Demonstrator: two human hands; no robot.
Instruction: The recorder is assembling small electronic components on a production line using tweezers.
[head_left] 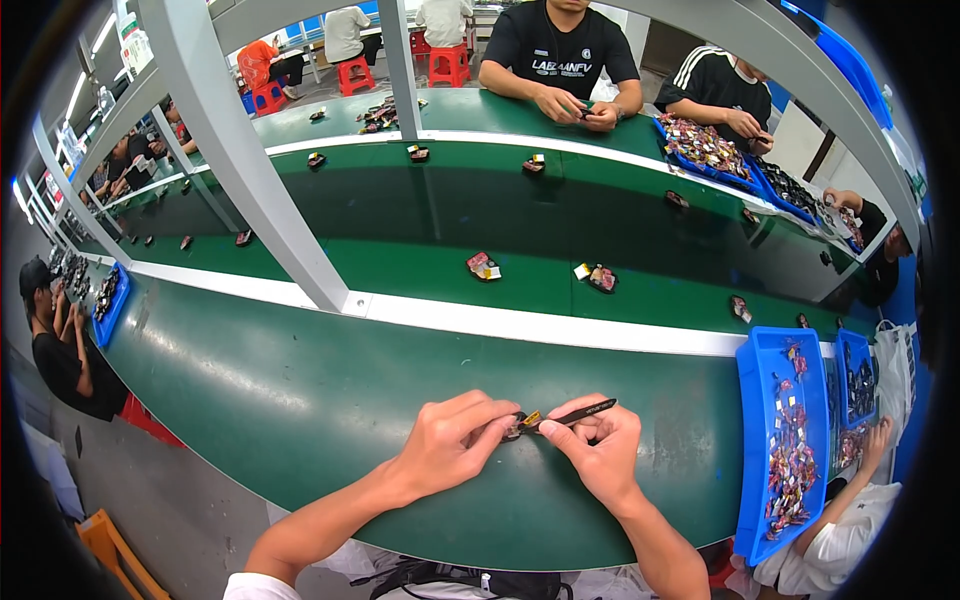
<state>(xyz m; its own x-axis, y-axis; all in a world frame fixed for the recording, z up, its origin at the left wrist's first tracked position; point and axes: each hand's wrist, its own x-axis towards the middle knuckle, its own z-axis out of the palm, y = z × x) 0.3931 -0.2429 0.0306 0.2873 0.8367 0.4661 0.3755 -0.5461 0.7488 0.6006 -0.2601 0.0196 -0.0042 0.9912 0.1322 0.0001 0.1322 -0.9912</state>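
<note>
Left hand: thumb and fingers pinched together on a small dark housing, low over the green tabletop, roughly in front of the wearer. Right hand: fingers curled, thumb and forefinger closed on a slim black tool, tweezers by the look of it; its inner end lies at the housing, beside a small yellow piece. Exact contact of tip and piece too small to tell.

To the right, a long blue bin on the tabletop, many small red-and-black assemblies scattered inside. Beyond the white rail, a green belt carries spaced-out dark units, two of them near each other: one left, one right. Across the belt, a co-worker in a black T-shirt holds a small dark part in both hands.
</note>
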